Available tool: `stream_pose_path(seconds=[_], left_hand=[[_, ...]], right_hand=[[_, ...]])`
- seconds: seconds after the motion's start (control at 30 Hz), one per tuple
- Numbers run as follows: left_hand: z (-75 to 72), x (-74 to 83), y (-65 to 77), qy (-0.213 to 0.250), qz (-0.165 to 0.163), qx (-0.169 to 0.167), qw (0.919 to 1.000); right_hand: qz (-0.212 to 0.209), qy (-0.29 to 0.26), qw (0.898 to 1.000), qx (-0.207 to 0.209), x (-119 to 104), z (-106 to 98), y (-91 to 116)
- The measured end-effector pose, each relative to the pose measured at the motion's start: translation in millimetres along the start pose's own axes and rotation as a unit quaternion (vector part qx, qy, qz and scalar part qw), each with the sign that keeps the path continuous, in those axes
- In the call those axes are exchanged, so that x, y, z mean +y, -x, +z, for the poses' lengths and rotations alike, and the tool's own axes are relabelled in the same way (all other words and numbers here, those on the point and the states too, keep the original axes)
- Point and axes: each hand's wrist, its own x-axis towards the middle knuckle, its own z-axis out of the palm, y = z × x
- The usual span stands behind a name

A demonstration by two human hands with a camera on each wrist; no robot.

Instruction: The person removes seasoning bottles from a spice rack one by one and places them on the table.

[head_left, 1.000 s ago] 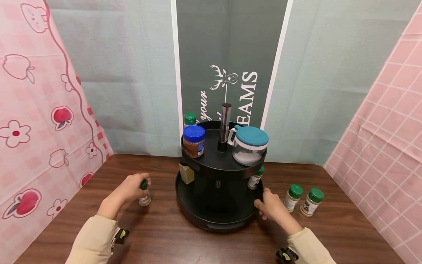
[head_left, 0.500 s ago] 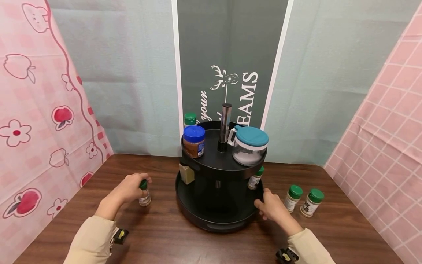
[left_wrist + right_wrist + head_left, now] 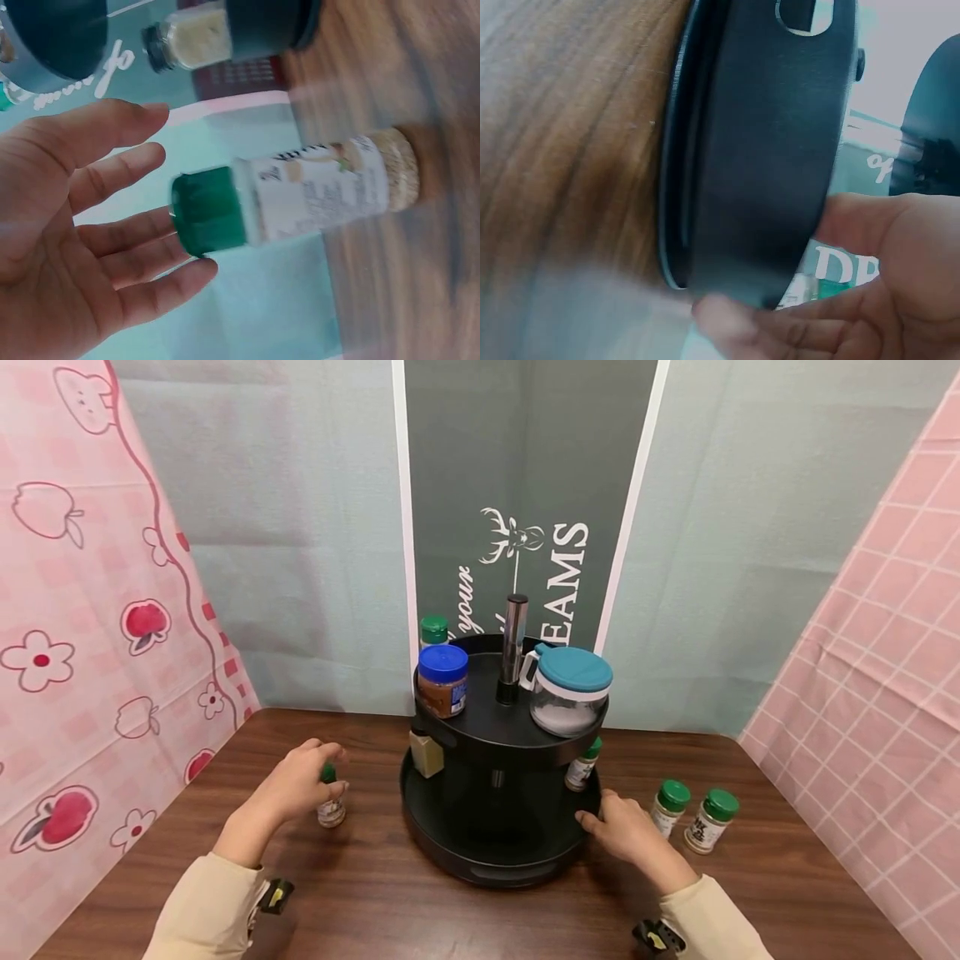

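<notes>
My left hand [image 3: 296, 781] is spread around the green cap of a spice jar [image 3: 322, 187], which stands upright on the table at the left. In the left wrist view the thumb is apart from the cap. Some fingertips lie beside or behind it; whether they touch, I cannot tell. My right hand [image 3: 633, 835] grips the right rim of the lower tier of a black two-tier turntable rack [image 3: 495, 868]. In the right wrist view the rim [image 3: 765, 165] passes between thumb and fingers. The lower tier bears a square bottle [image 3: 427, 755] and a green-capped jar [image 3: 580, 771].
On the upper tier stand a blue-lidded jar [image 3: 442, 683], a glass pot with a teal lid [image 3: 572, 693] and a green-capped jar [image 3: 434, 631]. Two spice jars, one nearer [image 3: 708, 822] and one beside my right hand [image 3: 669, 806], stand on the table [image 3: 375, 910]. Cloths hang around the table.
My left hand has loosened from the jar's cap, its fingers spreading and lifting slightly. The right hand has shifted a little at the rim, its lower fingertips now hidden in the head view.
</notes>
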Motion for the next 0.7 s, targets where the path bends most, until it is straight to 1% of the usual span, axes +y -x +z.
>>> stream_pose_path(seconds=[0.1, 0.2, 0.3, 0.5, 0.6, 0.7], left_hand=[[-2.0, 7.8, 0.4, -0.008, 0.002, 0.006, 0.9999], [-3.2, 16.3, 1.2, -0.02, 0.012, 0.017, 0.9996], [-3.4, 24.1, 2.5, -0.028, 0.033, 0.029, 0.9987], [2.8, 35.8, 5.2, -0.032, 0.077, 0.051, 0.9953], [10.2, 37.7, 5.4, -0.042, 0.079, 0.045, 0.9949], [18.4, 39.0, 5.3, -0.061, 0.071, 0.023, 0.9954]], right_hand=[[-0.003, 0.033, 0.999, -0.007, -6.8, -5.4, 2.9], [-0.013, 0.064, 0.998, 0.0, -15.0, -8.2, 7.1], [-0.032, 0.091, 0.995, 0.019, -22.6, -7.5, 10.7], [-0.071, 0.102, 0.991, 0.04, -38.4, -1.6, 16.1], [-0.09, 0.1, 0.99, 0.039, -46.4, 2.2, 18.7], [-0.107, 0.088, 0.99, 0.022, -53.6, 5.0, 21.3]])
